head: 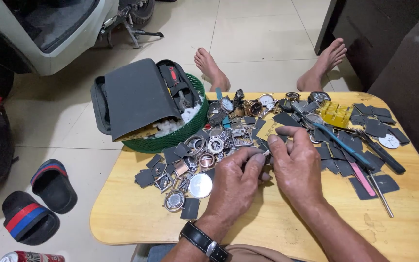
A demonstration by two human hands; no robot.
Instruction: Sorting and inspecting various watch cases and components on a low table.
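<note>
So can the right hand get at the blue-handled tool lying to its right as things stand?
Probably yes. The blue-handled tool lies on top of the dark pads just right of the right hand, with nothing over it. But that hand is pinching a small part together with the left hand, so it would need to let go first.

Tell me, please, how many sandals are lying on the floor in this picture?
2. One sandal lies left of the wooden table; the other sandal, with a red and blue strap, lies lower left, near the frame's bottom edge. More may be outside the view.
</note>
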